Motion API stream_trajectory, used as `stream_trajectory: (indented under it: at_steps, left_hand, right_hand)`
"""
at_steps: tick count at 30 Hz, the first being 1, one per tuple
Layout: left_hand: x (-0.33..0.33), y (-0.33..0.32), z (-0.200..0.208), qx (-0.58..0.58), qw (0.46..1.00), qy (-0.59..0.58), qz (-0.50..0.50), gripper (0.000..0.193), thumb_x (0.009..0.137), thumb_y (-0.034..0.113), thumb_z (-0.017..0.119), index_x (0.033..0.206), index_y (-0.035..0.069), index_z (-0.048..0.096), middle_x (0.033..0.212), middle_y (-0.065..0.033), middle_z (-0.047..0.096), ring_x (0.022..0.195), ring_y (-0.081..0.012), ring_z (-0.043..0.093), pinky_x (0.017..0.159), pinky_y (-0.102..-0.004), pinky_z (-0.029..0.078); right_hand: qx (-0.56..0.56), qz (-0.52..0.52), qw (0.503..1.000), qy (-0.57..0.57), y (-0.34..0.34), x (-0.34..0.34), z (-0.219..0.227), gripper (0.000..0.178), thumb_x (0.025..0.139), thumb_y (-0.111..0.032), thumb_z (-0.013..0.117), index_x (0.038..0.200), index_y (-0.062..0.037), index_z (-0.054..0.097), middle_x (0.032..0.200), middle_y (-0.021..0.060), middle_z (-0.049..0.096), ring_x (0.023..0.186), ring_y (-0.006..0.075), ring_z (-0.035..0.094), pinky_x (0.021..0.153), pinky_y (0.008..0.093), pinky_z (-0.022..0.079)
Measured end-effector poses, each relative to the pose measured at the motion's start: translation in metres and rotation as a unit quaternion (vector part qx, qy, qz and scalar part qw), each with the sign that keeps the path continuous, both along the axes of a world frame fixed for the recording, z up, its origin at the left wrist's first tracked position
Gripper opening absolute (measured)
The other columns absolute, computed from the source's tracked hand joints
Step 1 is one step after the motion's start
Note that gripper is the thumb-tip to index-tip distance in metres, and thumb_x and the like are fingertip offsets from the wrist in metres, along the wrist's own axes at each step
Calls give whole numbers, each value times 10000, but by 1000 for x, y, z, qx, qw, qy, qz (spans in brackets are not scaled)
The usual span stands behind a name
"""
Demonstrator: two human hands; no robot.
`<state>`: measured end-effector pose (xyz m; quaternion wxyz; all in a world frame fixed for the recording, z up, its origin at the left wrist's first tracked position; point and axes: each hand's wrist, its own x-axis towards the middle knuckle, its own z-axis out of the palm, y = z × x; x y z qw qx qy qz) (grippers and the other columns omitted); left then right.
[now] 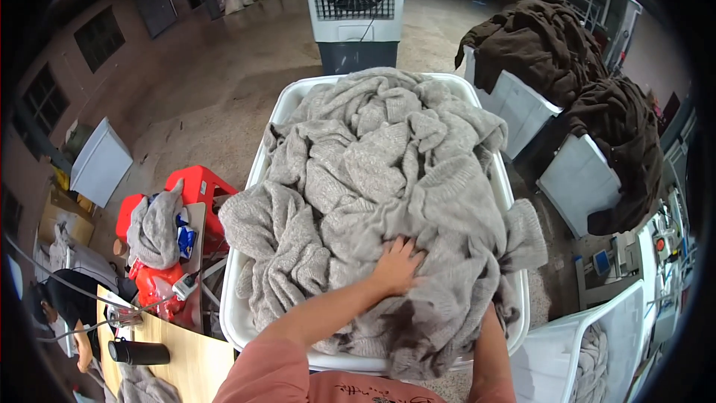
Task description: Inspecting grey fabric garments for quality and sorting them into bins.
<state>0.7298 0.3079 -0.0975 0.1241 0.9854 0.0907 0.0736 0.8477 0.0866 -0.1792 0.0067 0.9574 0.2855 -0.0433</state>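
Note:
A large heap of grey knitted sweaters (373,160) fills and overflows a white plastic bin (225,306) in front of me. My left hand (397,266) lies on the near middle of the heap, its fingers apart and pressing on the knit, slightly blurred. My right hand is hidden under the cloth at the near right side of the bin; only the forearm shows. Between my arms a sweater's edge hangs toward the bin's near rim, with a darker patch of knit beside it. A ribbed grey piece droops over the bin's right rim.
An air cooler (354,0) stands just beyond the bin. On the right are white bins of dark brown knitwear (537,48) and another white bin (578,362). To the left are red stools (195,186), a wooden table (198,362) with a black bottle (139,351), and a seated person (71,302).

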Motion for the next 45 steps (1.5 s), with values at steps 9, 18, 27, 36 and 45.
stream_trajectory:
  at_steps: [9, 18, 27, 36, 45]
  left_hand:
    - [11, -10, -85, -190, 974, 126, 2, 383, 808, 178, 443, 1156, 17, 442, 1350, -157, 250, 1231, -345, 286, 910, -374, 395]
    - [-35, -18, -27, -134, 991, -4, -25, 658, 637, 257, 678, 1214, 63, 429, 1337, -177, 281, 1254, -345, 248, 964, -486, 293]
    - [-263, 67, -59, -211, 864, 184, 419, 370, 764, 268, 562, 1129, 210, 539, 1171, -143, 483, 1115, -295, 449, 829, -489, 400]
    - [-282, 44, -63, -129, 889, 65, 435, 457, 724, 297, 586, 1155, 166, 510, 1077, -94, 508, 1024, -267, 477, 827, -410, 354]
    - [-376, -40, -54, -95, 942, -91, 309, 568, 708, 350, 614, 1187, 88, 460, 1252, -143, 406, 1179, -299, 351, 947, -462, 265]
  right_hand:
    - [-45, -10, 999, 21, 2, -11, -60, 447, 802, -198, 458, 1230, -75, 419, 1209, 195, 423, 1105, 331, 405, 868, 508, 338]
    - [-148, -13, 989, 25, -100, -35, -46, 477, 790, -215, 467, 1241, -76, 397, 1148, 194, 461, 1036, 334, 447, 824, 502, 366]
    - [-117, 131, 984, 32, -32, -53, -60, 509, 778, -232, 476, 1252, -78, 374, 1088, 194, 499, 966, 338, 489, 780, 496, 393]
    - [-118, 196, 973, -40, 7, -52, -44, 543, 765, -249, 485, 1263, -80, 352, 1027, 193, 536, 897, 342, 531, 736, 489, 420]
    - [-101, 189, 965, -148, 5, -96, 7, 577, 753, -266, 494, 1275, -81, 330, 966, 192, 574, 828, 346, 572, 692, 483, 448]
